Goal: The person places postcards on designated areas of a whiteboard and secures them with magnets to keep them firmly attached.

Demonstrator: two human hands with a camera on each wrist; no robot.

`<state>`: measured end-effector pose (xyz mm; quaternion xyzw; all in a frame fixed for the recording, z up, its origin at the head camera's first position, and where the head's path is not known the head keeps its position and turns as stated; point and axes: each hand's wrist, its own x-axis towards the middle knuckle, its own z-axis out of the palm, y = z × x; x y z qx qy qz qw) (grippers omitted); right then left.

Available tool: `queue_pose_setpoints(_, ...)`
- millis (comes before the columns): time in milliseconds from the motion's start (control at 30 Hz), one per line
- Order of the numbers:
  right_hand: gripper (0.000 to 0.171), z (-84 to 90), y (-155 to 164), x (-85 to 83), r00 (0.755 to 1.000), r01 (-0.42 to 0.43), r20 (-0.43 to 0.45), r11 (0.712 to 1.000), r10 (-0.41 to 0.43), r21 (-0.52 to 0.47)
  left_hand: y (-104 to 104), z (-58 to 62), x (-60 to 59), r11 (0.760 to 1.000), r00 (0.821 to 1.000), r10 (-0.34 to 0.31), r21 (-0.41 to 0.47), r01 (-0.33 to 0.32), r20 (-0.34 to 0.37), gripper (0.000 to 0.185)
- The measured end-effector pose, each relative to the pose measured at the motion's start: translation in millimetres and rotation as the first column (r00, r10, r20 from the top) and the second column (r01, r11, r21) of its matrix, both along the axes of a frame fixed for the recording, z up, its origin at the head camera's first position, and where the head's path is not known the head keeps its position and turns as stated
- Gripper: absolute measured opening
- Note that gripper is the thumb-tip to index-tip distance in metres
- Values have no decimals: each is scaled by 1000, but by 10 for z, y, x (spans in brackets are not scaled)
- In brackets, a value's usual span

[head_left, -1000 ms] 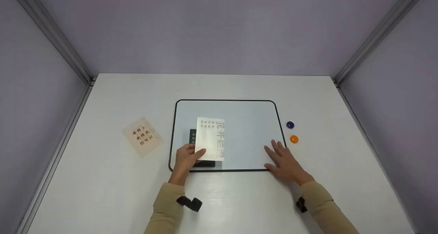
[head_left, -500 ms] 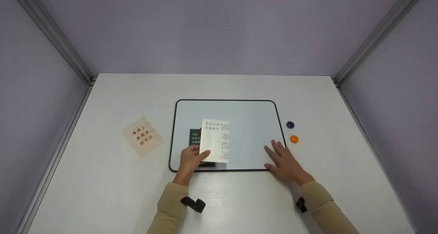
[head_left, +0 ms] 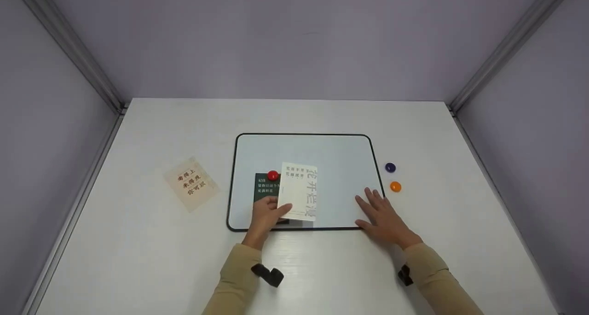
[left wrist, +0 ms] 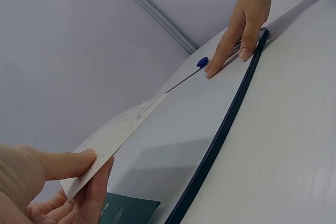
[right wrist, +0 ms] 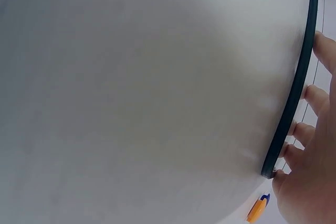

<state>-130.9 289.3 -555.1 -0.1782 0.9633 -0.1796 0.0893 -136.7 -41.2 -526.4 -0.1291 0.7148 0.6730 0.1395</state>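
Left hand point(head_left: 266, 213): grip pinches the white card point(head_left: 299, 191) by its near corner, lifted over the whiteboard point(head_left: 331, 154); beside it, a green card point(head_left: 263, 188) under a red magnet point(head_left: 273, 175)
Right hand point(head_left: 382, 216): grip released, fingers flat on the whiteboard's near right corner, on the counter point(head_left: 152, 259)

In the head view we are seeing the white card point(head_left: 299, 191) covering the right part of the dark green card point(head_left: 266, 187) on the whiteboard point(head_left: 322, 154), and the left hand point(head_left: 267, 216) is hiding that card's near edge. The printing on all three cards, including the tan card point(head_left: 190, 183) near the tabletop's left edge, is reading too small for us to make out. In the left wrist view the picture's bottom edge is cutting off the green card and most of the left hand. In the right wrist view the right hand point(right wrist: 315, 182) is running off the right edge, and the orange magnet point(right wrist: 255, 209) is showing only partly beside it.
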Motion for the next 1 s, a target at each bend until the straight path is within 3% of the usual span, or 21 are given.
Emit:
queue_pose_setpoints(567, 67, -7, -9, 14, 1000, 18, 12, 1000, -19, 6, 153, -94, -14, 998, 1000, 0, -62, 2, 27, 37)
queue_pose_setpoints(1000, 66, -1, 10, 19, 1000, -4, -10, 1000, 4, -19, 280, -144, 26, 993, 1000, 9, -118, -12, -25, 39)
